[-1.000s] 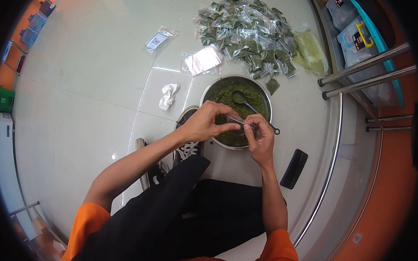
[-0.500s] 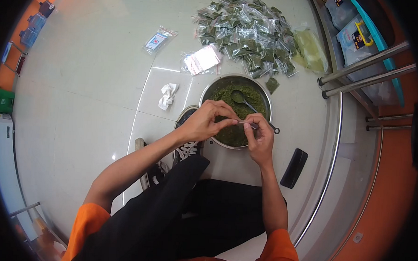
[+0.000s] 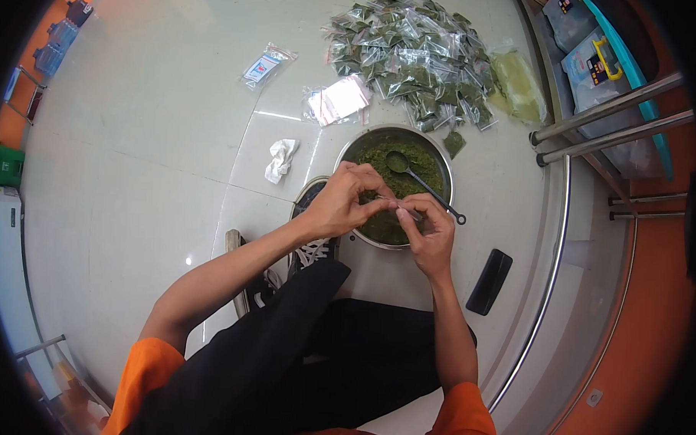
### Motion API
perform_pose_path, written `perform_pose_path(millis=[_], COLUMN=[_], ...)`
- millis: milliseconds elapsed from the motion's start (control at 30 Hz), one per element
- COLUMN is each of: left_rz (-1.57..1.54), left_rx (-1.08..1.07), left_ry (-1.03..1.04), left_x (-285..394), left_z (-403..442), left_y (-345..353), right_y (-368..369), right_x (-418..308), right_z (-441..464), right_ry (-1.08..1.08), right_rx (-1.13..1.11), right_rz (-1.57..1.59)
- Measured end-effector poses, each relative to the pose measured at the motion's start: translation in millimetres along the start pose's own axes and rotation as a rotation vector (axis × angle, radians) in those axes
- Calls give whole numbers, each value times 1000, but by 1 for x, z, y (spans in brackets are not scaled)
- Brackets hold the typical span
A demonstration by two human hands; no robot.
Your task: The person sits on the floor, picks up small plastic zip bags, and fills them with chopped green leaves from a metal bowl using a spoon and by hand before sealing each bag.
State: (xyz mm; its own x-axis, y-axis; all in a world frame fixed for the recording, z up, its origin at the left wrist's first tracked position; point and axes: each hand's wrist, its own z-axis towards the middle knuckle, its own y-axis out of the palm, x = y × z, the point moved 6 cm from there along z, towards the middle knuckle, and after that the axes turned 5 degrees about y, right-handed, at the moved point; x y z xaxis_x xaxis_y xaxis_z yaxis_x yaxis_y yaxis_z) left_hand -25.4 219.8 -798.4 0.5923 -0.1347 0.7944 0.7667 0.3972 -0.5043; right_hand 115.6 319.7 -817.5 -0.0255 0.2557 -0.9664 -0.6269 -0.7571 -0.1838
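Above a round metal bowl (image 3: 451,169) of green paste, my left hand (image 3: 350,200) pinches one side of a small clear plastic bag (image 3: 409,212). The fingers of my right hand (image 3: 430,229) grip the bag's other side, and the two hands nearly touch. Most of the bag is hidden by the fingers. A dark ladle (image 3: 422,182) rests in the bowl with its handle over the right rim. Just beyond the rim lies one filled green packet (image 3: 453,143).
Many filled packets (image 3: 415,59) are heaped on the floor beyond the bowl. Stacked empty bags (image 3: 338,100), a labelled packet (image 3: 263,67) and a crumpled tissue (image 3: 281,160) lie left. A black phone (image 3: 489,281) and metal rails (image 3: 612,112) are on the right.
My right hand has shifted slightly left along the bag, closer to my left hand. The bag shows less between the fingers than a second ago.
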Motion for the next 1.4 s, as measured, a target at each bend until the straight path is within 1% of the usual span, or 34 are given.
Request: perform_pose_path(millis=[33, 100, 133, 200, 233, 300, 333, 367, 433, 500, 633, 700, 733, 767, 833, 900, 1000, 1133, 1200, 1233, 1300, 1400], left_rz=[1, -135, -135, -214, -215, -439, -439, -412, -383, -220, -219, -239, -240, -252, -263, -203, -201, -192, -89, -90, 62, 78], left_rx=[0, -2, -1, 24, 24, -3, -3, -1, 3, 84, 56, 32, 31, -19, -68, 34, -11, 7, 55, 63, 161, 139], left_ry=[1, -164, -163, -61, -62, -196, -196, -291, -387, -182, -220, -323, -324, -432, -536, -238, -198, -205, -89, -91, 118, 115], left_x=[-1, -12, -12, -4, -1, 8, 11, 8, -3, -2, 0, -2, 0, 2, -5, -1, -1, -5, -3, -5, 5, 0], left_z=[-1, -1, -1, 2, 1, 0, 1, 1, -2, 2, 1, -1, -1, -2, -5, 0, -2, -4, -4, -6, -9, -13], left_y=[1, 3, 3, 2, 3, 5, 3, 2, 5, 2, 2, 2, 1, 1, 5, 1, 1, 4, 1, 2, -3, -5], right_y=[0, -5, -7, -8, -7, -5, -4, -3, -2, -4, -7, -9, -9, -9, -10, -13, -18, -17, -17, -17, -17, -16], right_x=[1, 10, 13, 18, 19, 20, 18, 17, 17, 21, 20, 19, 18, 17, 16, 18, 18, 19, 20, 19, 17, 14], right_z=[0, 0, 0, -1, -1, -2, -3, -3, -4, -4, -3, -2, -3, -2, -1, -2, -2, -2, -3, -3, -3, -3], right_ry=[-1, 77, 76, 104, 104, 97, 97, 115, 134, 157, 150, 130, 131, 129, 123, 116, 138, 128, 132, 131, 148, 154], right_rx=[0, 67, 67, -6, -6, -31, -32, -35, -41, -5, 7, 25, 26, 21, 15, 20, 46, 15, 21, 14, 23, 3], right_rz=[0, 197, 196, 201, 201, 183, 183, 197, 211, 276, 278, 269, 269, 243, 216, 194, 240, 209, 230, 227, 208, 192])
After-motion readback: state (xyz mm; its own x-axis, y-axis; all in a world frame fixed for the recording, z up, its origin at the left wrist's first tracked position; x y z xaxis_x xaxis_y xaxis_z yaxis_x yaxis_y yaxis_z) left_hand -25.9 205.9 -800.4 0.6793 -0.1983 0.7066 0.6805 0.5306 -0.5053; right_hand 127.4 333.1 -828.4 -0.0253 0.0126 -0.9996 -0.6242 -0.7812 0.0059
